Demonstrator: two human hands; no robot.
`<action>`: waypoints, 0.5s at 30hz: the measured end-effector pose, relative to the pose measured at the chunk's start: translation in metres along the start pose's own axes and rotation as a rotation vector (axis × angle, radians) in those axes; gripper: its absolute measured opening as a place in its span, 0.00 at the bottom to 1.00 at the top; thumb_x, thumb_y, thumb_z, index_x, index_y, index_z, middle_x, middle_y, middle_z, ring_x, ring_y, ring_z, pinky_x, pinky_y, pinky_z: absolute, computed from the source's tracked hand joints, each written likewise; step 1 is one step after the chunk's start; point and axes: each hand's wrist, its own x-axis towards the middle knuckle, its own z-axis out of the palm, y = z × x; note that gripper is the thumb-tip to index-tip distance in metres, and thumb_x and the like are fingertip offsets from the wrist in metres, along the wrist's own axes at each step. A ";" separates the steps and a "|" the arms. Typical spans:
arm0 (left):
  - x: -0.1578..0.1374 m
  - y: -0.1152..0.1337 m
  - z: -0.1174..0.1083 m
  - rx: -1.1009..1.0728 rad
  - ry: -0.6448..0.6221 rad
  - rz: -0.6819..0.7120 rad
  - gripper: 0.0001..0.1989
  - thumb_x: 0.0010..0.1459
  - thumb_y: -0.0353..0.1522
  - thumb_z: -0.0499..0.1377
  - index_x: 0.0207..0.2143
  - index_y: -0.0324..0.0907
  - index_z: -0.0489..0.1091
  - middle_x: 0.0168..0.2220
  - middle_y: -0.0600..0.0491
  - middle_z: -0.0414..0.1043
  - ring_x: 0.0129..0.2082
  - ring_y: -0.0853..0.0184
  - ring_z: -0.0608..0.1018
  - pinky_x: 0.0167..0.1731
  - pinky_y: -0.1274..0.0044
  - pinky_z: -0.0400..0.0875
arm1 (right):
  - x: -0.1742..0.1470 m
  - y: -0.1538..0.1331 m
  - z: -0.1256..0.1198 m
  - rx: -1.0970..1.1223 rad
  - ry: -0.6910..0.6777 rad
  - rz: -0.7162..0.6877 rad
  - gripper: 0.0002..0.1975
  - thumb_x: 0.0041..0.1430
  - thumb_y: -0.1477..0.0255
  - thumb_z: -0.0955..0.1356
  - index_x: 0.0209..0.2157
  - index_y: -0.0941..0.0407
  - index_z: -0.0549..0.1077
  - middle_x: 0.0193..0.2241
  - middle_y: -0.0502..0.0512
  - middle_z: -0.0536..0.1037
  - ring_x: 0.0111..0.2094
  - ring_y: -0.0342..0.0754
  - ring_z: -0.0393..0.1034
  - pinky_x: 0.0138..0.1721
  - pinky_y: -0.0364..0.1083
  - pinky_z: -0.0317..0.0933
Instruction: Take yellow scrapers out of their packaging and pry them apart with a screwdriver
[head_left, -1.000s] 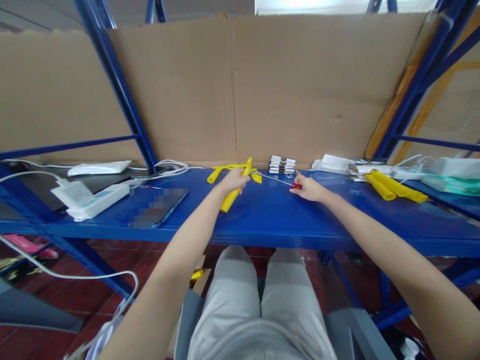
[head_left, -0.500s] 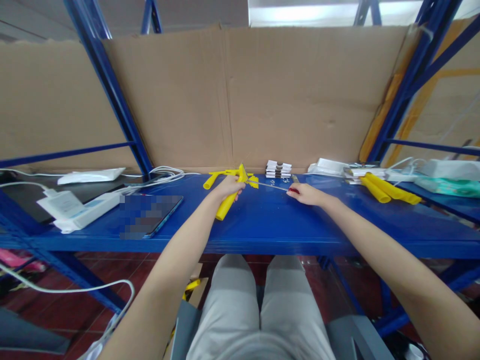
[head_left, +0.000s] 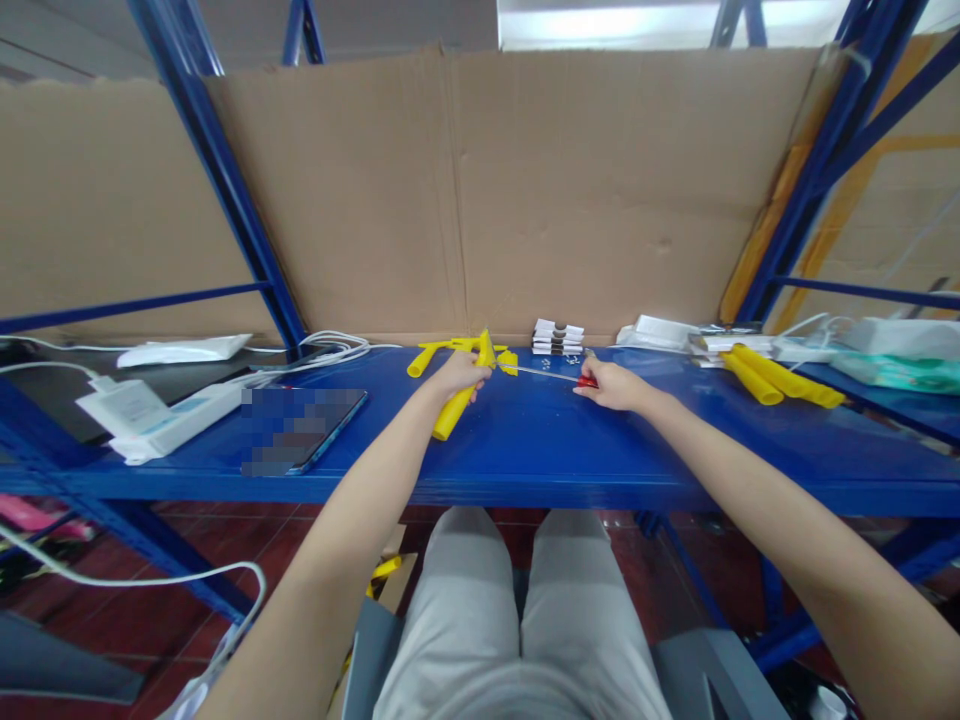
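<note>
My left hand [head_left: 463, 374] is closed around the yellow tubular handle of a T-shaped tool [head_left: 452, 415], whose wider head [head_left: 486, 347] sticks out above my fingers. In my right hand [head_left: 611, 385] is a screwdriver [head_left: 547, 374] with a red handle, its long metal shaft pointing left towards the tool's head. Whether the tip touches the tool I cannot tell. A small yellow piece [head_left: 508, 362] lies near the tip. Another yellow T-shaped tool [head_left: 424, 360] rests behind my left hand. Small shiny bits [head_left: 571, 361], perhaps screws, lie beyond my right hand.
Banded white packets [head_left: 557, 337] stand stacked at the back of the blue table [head_left: 525, 450]. Yellow tubes [head_left: 784, 378] lie on the right. To the left are a tablet [head_left: 307, 430], a power strip [head_left: 180, 420] and white cables [head_left: 341, 345]. A cardboard sheet [head_left: 562, 190] walls the back.
The red screwdriver handle shows a little more in my right hand, which has turned slightly. My left hand and the yellow tool stay nearly where they were.
</note>
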 end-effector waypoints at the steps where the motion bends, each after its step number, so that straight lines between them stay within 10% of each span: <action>1: 0.000 0.000 0.000 0.000 -0.003 0.000 0.12 0.53 0.24 0.54 0.19 0.42 0.59 0.11 0.61 0.59 0.11 0.74 0.66 0.16 0.82 0.61 | 0.000 0.001 0.000 0.001 0.001 0.000 0.07 0.57 0.68 0.67 0.35 0.54 0.64 0.28 0.55 0.76 0.27 0.48 0.69 0.28 0.44 0.57; 15: 0.003 -0.003 0.001 0.010 0.006 0.013 0.11 0.54 0.23 0.53 0.21 0.42 0.58 0.13 0.63 0.59 0.10 0.75 0.65 0.15 0.82 0.60 | 0.001 0.007 -0.001 0.010 -0.041 -0.025 0.06 0.55 0.67 0.68 0.32 0.55 0.67 0.30 0.55 0.77 0.28 0.48 0.70 0.29 0.43 0.59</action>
